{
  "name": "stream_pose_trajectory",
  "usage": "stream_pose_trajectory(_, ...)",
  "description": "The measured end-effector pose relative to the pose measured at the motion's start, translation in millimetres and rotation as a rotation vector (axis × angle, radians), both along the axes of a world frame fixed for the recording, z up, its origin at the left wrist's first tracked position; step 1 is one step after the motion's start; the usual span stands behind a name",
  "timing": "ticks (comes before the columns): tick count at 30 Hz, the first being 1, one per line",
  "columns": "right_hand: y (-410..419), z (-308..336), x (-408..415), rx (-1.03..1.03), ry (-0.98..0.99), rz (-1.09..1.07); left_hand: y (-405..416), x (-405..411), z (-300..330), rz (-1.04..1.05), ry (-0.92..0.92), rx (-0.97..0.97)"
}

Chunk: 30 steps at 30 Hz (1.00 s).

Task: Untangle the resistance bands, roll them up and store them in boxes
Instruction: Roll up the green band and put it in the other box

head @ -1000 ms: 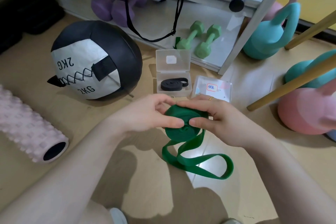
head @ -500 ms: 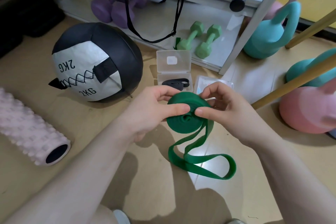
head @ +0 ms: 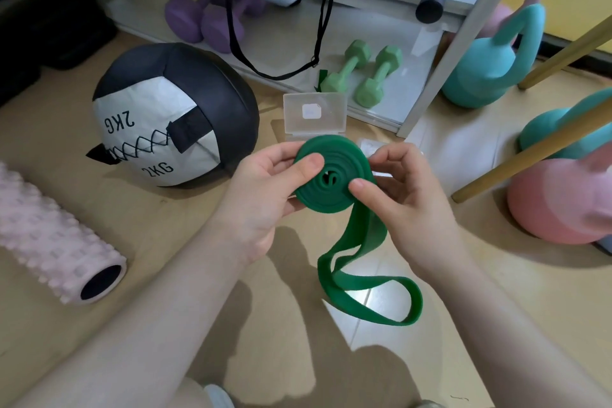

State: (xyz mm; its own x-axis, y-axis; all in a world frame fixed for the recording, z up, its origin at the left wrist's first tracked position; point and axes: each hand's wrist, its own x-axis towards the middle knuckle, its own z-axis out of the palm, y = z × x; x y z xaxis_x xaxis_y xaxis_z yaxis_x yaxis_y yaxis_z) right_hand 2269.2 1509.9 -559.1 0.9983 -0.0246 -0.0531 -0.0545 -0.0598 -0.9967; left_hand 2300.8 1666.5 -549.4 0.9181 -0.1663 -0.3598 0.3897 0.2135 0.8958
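Soft daylight, floor glare, arm shadows, edges warped

Dark green resistance band. Medicine ball left of it: black and white panels, black zigzag stitching, black "2KG" print. Foam roller pale pink, knobbly, black core. Clear box behind the band, white label. Dumbbells: light green pair, purple pair. Kettlebells: two teal, one pink. Floor tan.
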Motion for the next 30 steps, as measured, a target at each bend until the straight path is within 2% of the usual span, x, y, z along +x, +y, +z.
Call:
stream_pose_trajectory(5, -4, -10, -2, -0.089, 0.041, 0.042, -3, -5, -7, -0.005, 0.042, 0.014)
stream_pose_trajectory(11, -13, -11, 3, -0.093, 0.013, 0.151, 12, 5, -3, -0.227, -0.012, 0.082)
stream_pose_trajectory(14, -26, -3, 8, -0.266, -0.017, 0.27, 19, 9, -4, -0.381, -0.028, 0.234)
stream_pose_trajectory(16, -31, -1, 9, -0.404, -0.033, 0.359, 17, 8, -7, -0.477, 0.009, 0.27)
stream_pose_trajectory(20, -23, -4, 7, -0.586, -0.051, 0.473, 5, 3, -15, -0.575, -0.04, 0.404)
stream_pose_trajectory(24, -17, -11, 8, -0.609, -0.046, 0.475, 8, 5, -17, -0.598, -0.077, 0.5)
stream_pose_trajectory(30, -13, -11, 10, -0.383, 0.06, 0.362, 9, 9, -12, -0.49, -0.119, 0.385)
